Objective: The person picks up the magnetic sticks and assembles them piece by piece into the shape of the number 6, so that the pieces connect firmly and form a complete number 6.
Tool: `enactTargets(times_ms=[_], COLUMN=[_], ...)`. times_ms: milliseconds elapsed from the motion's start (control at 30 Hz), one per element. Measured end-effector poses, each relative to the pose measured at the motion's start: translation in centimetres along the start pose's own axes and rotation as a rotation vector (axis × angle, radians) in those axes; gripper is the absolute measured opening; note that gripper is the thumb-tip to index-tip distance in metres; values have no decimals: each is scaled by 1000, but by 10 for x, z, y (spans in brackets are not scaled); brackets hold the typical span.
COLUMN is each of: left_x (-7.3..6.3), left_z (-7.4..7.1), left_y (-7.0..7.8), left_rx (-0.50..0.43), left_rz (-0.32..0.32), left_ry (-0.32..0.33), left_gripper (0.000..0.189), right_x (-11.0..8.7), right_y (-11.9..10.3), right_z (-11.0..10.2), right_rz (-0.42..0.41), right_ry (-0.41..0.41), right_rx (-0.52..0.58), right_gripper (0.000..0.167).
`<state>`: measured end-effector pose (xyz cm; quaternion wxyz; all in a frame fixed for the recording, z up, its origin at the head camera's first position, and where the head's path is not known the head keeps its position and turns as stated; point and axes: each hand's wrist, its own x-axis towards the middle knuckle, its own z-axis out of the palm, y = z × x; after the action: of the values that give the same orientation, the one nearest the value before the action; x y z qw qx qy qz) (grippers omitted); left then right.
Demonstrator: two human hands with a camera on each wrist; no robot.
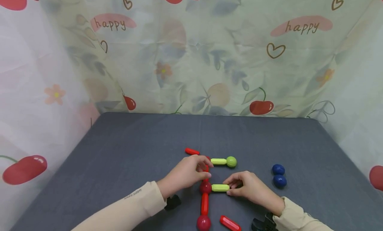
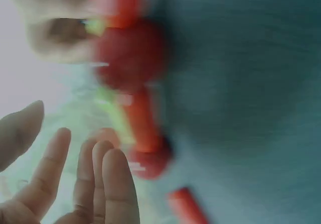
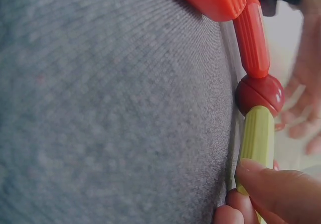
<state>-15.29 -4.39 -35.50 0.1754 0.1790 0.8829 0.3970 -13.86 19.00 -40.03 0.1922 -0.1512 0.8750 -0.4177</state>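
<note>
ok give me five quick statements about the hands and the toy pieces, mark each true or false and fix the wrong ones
1. The right grip pinches a yellow-green rod. True.
2. The left grip is clenched round a blue ball. False: its fingers are extended, and both blue balls lie on the table, to the right of the right grip.
3. The pinched rod's other end meets a red ball. True.
4. The green ball is on the pinched rod. False: it is on the farther yellow-green rod.
5. A loose red rod lies near the right wrist. True.
</note>
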Motion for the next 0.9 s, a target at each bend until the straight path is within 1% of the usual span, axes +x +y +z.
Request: enactTargets(times_ms=[67, 167, 233, 300, 367, 433, 500, 700, 800, 900], left_x=[2, 3, 3, 3, 3, 3, 4, 5, 5, 5], left_z=[1, 3, 5, 6, 8, 8, 9, 9, 9, 9], left_y=[-11, -23, -26, -28, -29, -29, -30, -30, -29, -29], left_rx=[-40, -102, -152, -207, -253, -281, -295, -267, -266, -269], left_rz=[-51, -109, -134, -151, -168, -182, -190, -188, -187, -187], left_ry=[-3, -62, -110, -146, -164, -166, -164, -164, -166, -169], left_gripper=[22, 22, 22, 21, 21, 20, 20, 18, 18, 18], right_x=[0, 0, 0, 0, 1, 1, 1, -1, -3, -6], right_y=[0, 0, 0, 0, 0, 0, 0, -1, -2, -2], right_z=[0, 0, 0, -1, 0, 0, 1, 1, 0, 1], right_rz=[4, 5, 7, 11, 15, 18, 19, 8, 10, 37], right_ry=[-1, -3, -2, 0, 0, 0, 2, 4, 2, 13], right_rx=[1, 2, -3, -6, -5, -3, -1, 9, 29, 54], right_gripper=[19, 19, 19, 19, 19, 19, 19, 23, 32, 46])
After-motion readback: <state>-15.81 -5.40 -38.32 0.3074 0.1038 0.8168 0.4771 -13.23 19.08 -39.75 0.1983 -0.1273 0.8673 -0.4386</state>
